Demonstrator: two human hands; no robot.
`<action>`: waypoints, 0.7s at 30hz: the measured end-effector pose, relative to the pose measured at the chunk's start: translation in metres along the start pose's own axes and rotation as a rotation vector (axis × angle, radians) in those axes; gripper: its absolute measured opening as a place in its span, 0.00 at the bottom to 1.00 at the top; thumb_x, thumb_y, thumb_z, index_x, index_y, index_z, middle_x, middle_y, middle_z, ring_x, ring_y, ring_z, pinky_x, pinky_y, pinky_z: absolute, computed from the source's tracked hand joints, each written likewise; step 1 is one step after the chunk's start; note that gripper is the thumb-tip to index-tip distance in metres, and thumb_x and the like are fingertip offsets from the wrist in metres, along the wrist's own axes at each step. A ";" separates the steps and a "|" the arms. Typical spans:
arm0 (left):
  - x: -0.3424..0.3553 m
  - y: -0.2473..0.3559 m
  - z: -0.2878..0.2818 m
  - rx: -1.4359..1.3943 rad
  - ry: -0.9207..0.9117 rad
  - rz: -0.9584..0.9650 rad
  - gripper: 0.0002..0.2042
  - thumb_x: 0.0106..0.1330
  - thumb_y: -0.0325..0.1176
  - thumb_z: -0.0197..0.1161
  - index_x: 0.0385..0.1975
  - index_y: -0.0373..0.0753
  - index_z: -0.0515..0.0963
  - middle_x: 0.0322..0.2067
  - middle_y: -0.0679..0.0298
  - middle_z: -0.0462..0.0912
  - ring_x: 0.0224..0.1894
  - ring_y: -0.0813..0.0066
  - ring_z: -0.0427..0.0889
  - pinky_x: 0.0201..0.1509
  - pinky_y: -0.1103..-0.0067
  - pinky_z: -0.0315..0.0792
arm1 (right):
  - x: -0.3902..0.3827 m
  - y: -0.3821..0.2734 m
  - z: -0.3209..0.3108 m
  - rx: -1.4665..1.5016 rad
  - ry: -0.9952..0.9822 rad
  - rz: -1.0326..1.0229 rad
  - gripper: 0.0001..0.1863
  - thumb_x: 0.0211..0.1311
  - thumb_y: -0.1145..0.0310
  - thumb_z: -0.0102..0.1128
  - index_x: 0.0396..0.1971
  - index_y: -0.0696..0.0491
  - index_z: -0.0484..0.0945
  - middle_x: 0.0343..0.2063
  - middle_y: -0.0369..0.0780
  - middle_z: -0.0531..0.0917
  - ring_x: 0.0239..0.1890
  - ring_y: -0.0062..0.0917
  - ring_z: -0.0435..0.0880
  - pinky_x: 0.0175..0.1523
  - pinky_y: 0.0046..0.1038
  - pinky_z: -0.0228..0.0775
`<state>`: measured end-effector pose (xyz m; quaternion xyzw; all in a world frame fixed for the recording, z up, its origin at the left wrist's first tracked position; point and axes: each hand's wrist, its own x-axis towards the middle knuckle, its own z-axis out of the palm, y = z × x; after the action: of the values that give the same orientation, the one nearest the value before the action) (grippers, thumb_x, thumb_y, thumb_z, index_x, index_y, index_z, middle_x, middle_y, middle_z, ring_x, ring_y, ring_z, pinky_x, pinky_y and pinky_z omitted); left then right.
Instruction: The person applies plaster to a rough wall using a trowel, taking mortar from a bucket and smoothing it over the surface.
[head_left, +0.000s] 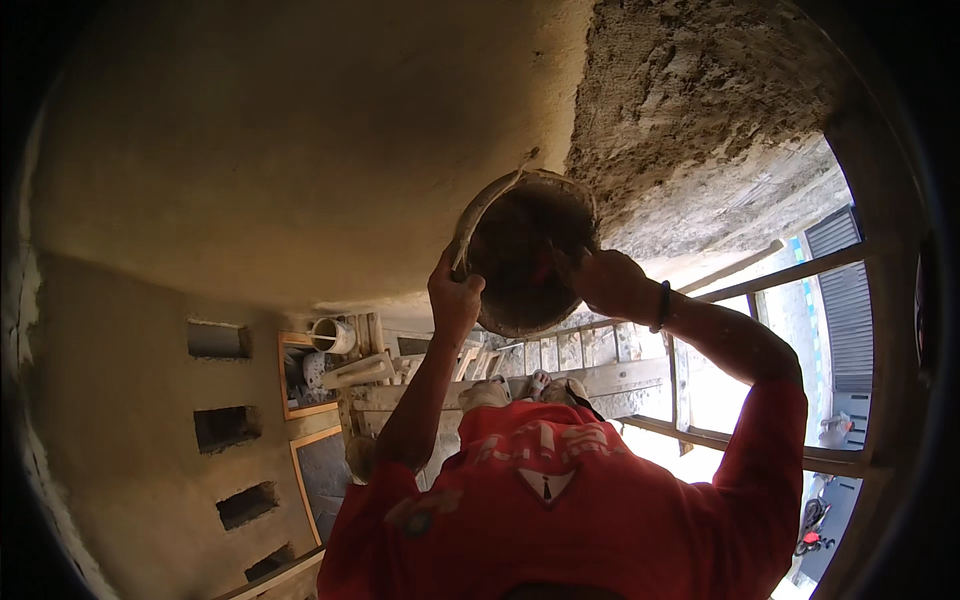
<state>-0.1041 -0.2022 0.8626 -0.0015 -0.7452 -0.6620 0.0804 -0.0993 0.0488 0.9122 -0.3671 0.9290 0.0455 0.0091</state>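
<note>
A round, mortar-stained bucket (530, 192) is raised in front of me against the wall, its dark mouth facing me. My left hand (457, 300) grips its left rim, thumb on the near side, close to the pale curved bail. At the right rim, my right hand (612, 284) is closed, its fingers reaching into the mouth. What it grips is lost in shadow, and so are the bucket's contents. Behind the bucket, smooth damp plaster (320, 150) on the left meets a rough, uneven coat (690, 90) on the right.
Wooden planks (630, 378) lie under my feet, with poles (780, 272) crossing at the right. Below left are a white bucket (333, 336) and an orange-brown wooden frame (300, 430). Several rectangular openings (227, 428) pierce the left wall. Far below right stands a motorcycle (812, 525).
</note>
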 end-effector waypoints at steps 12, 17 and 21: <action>0.011 -0.040 0.013 -0.003 -0.117 -0.005 0.28 0.47 0.20 0.53 0.54 0.32 0.72 0.37 0.62 0.78 0.38 0.75 0.74 0.46 0.81 0.68 | -0.006 -0.011 0.021 -0.058 0.025 0.153 0.25 0.59 0.72 0.52 0.56 0.65 0.66 0.23 0.44 0.81 0.22 0.31 0.83 0.22 0.30 0.76; 0.016 -0.036 0.002 -0.021 -0.177 -0.075 0.28 0.47 0.19 0.53 0.54 0.31 0.71 0.43 0.59 0.79 0.45 0.71 0.77 0.53 0.79 0.67 | -0.002 -0.052 0.068 0.087 -0.076 0.334 0.25 0.57 0.72 0.53 0.55 0.66 0.66 0.27 0.46 0.80 0.25 0.33 0.84 0.24 0.32 0.77; 0.021 -0.052 -0.019 -0.015 -0.196 0.006 0.28 0.47 0.19 0.52 0.55 0.30 0.70 0.44 0.55 0.79 0.47 0.67 0.77 0.55 0.77 0.67 | 0.010 -0.076 0.049 0.158 -0.139 0.339 0.22 0.57 0.73 0.53 0.52 0.65 0.68 0.25 0.45 0.80 0.23 0.34 0.84 0.24 0.33 0.78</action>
<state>-0.1282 -0.2300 0.8158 -0.0691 -0.7443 -0.6642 0.0088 -0.0558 -0.0086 0.8572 -0.1995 0.9754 -0.0016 0.0940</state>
